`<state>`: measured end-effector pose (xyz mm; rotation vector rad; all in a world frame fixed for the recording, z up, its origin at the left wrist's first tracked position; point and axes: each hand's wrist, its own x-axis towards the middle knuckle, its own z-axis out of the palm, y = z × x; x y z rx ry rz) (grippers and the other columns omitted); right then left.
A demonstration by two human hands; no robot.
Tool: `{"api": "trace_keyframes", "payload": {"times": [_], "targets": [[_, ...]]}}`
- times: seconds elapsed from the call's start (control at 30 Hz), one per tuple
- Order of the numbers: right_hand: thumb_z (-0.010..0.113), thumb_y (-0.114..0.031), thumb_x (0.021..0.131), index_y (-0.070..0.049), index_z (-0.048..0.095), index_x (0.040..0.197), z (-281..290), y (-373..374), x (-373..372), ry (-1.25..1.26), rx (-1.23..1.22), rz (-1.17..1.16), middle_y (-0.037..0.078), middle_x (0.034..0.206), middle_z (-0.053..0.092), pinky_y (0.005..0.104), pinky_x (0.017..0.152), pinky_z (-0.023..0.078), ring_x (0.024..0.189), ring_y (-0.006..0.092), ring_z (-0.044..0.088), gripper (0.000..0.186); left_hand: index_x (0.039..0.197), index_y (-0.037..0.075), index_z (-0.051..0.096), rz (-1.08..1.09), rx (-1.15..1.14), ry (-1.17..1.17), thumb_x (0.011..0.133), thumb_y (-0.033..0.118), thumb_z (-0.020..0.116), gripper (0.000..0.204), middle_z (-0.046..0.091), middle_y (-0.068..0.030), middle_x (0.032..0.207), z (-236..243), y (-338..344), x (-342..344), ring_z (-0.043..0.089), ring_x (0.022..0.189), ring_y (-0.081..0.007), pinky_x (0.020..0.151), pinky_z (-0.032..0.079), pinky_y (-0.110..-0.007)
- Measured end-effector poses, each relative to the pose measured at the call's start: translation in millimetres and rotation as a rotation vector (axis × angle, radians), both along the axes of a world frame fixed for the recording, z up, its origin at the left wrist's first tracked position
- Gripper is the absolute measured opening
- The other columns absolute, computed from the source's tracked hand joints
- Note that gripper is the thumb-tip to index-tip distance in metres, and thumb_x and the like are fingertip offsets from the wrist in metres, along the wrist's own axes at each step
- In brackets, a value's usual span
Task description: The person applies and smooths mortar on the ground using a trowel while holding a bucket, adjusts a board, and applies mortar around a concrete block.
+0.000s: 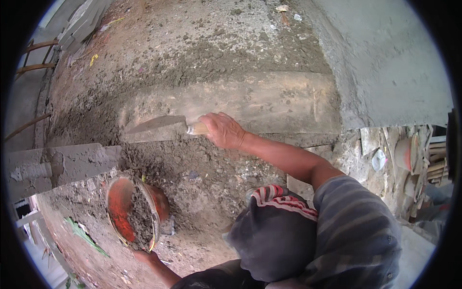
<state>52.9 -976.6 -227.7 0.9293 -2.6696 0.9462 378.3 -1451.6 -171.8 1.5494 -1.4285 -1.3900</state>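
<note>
Your right hand (224, 130) has its fingers closed round the trowel (159, 124) handle, with the blade lying on the wet mortar (159, 159) beside the plank (269, 101). Keep the blade low and stroke evenly. Your left hand (144, 256) touches the lower rim of the orange mortar pan (120, 207); I cannot tell its grip.

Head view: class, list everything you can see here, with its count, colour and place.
Trowel: one, grey blade, wooden handle, against the plank.
Plank: one, pale brown, across the middle.
Bowl: one, orange, lower left.
Mortar: one heap, grey, in the bowl.
Concrete block: one, grey, left.
Wall: one, grey, upper right.
Co-worker: one, striped grey shirt, dark head cloth, lower right.
Co-worker's hands: two, one on the trowel handle, one under the bowl.
Wearer's own hands: none in view.
</note>
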Motion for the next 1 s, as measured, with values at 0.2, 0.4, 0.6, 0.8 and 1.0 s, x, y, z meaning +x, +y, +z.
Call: {"api": "trace_keyframes", "payload": {"times": [0.2, 0.4, 0.6, 0.8, 1.0], "targets": [[0.06, -0.008, 0.085, 0.008, 0.05, 0.114, 44, 12, 5, -0.66, 0.184, -0.196, 0.025, 0.094, 0.067, 0.049, 0.074, 0.053, 0.083, 0.04, 0.068, 0.034, 0.142, 0.004, 0.048, 0.07, -0.058, -0.201, 0.093, 0.055, 0.055, 0.071, 0.051, -0.0178, 0.142, -6, -49, 40, 0.053, 0.122, -0.0371, 0.095, 0.046, -0.059], [0.058, -0.009, 0.084, 0.006, 0.054, 0.114, -11, 38, -4, -0.762, 0.315, -0.283, 0.022, 0.094, 0.07, 0.0456, 0.075, 0.056, 0.084, 0.0373, 0.071, 0.034, 0.132, -0.008, 0.05, 0.067, -0.077, -0.278, 0.096, 0.061, 0.048, 0.077, 0.058, -0.0221, 0.121, 14, -20, 17, 0.057, 0.109, -0.0383, 0.088, 0.048, -0.054], [0.063, -0.019, 0.076, 0.006, 0.057, 0.104, 33, 111, 63, -0.848, -0.058, -0.357, 0.028, 0.098, 0.067, 0.0477, 0.082, 0.053, 0.094, 0.0424, 0.067, 0.038, 0.117, -0.002, 0.058, 0.024, -0.899, -0.685, 0.101, 0.052, 0.048, 0.058, 0.06, -0.0213, 0.117, 89, 64, -55, 0.06, 0.106, -0.0365, 0.088, 0.048, -0.051], [0.067, -0.022, 0.073, 0.005, 0.057, 0.106, 47, 191, 189, -0.978, 0.001, -0.662, 0.03, 0.094, 0.065, 0.0496, 0.081, 0.052, 0.09, 0.0464, 0.065, 0.044, 0.133, -0.001, 0.043, -0.746, -0.033, 0.258, 0.104, 0.031, 0.054, 0.045, 0.057, -0.0186, 0.129, 70, 176, -182, 0.057, 0.121, -0.0302, 0.101, 0.046, -0.041], [0.069, -0.02, 0.076, 0.007, 0.058, 0.109, 64, 210, 248, -1.188, -0.128, -0.701, 0.026, 0.089, 0.066, 0.0448, 0.083, 0.052, 0.087, 0.0378, 0.068, 0.044, 0.146, 0.0, 0.029, -0.638, 0.767, 0.024, 0.099, 0.039, 0.058, 0.068, 0.042, -0.021, 0.146, -80, 150, -281, 0.047, 0.132, -0.034, 0.103, 0.045, -0.045]]}}
